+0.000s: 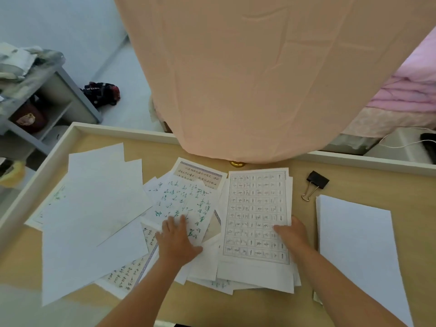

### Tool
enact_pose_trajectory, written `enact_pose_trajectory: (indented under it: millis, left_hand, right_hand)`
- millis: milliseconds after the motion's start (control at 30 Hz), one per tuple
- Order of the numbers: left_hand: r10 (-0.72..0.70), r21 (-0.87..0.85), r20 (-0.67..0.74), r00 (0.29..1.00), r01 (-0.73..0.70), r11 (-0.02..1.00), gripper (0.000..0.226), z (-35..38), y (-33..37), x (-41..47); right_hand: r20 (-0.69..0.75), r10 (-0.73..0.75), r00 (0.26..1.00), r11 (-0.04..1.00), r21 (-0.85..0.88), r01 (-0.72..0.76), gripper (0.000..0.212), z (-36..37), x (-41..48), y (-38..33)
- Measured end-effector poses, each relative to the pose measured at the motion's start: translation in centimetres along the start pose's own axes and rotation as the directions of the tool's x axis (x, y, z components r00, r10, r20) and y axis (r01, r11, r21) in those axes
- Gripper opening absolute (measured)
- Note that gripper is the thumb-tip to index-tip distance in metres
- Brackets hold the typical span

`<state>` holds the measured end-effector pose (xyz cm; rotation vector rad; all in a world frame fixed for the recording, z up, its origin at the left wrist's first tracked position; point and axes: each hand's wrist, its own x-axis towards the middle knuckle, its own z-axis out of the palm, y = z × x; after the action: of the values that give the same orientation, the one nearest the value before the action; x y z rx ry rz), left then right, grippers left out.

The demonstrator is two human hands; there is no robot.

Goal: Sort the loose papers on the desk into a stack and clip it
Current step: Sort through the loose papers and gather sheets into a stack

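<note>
The person's left hand [177,240] lies flat, fingers spread, on a handwritten sheet [179,199]. Their right hand [292,234] pinches the gridded sheet [254,208], whose long axis points away from them.

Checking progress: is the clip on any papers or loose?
Loose. The clip lies on bare desk, apart from the grid sheet and the blank stack, gripping nothing.

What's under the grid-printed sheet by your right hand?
Edges of more white sheets stick out below and right of the grid-printed sheet; their faces are covered. The right hand pinches its right edge.
</note>
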<state>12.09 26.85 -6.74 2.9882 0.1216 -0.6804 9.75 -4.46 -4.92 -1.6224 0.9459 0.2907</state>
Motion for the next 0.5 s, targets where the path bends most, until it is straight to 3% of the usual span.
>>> enact_pose_trajectory:
  millis: [100,300,400,500]
  left_hand:
    - [0.039,0.062,0.073,0.997,-0.044,0.997,0.132,0.7,0.0,-0.2]
    - [0.167,-0.040,0.021,0.986,-0.166,0.985,0.091,0.4,-0.1,-0.4]
    - [0.226,-0.092,0.054,0.973,-0.220,0.971,0.071,0.4,-0.5,-0.1]
    - [0.219,-0.113,-0.022,0.975,-0.220,0.969,0.030,-0.4,-1.2,0.6]
  right_hand:
    - [0.116,0.009,0.993,0.993,0.118,-0.023,0.030,-0.7,0.2,-1.5]
    - [0.452,-0.084,0.888,0.883,0.447,-0.144,0.045,-0.9,-1.0,-5.7]
    - [0.548,-0.101,0.831,0.889,0.424,-0.172,0.051,0.8,-1.8,-6.9]
    - [0.507,0.017,0.862,0.928,0.313,-0.203,0.041,2.4,-1.5,-6.2]
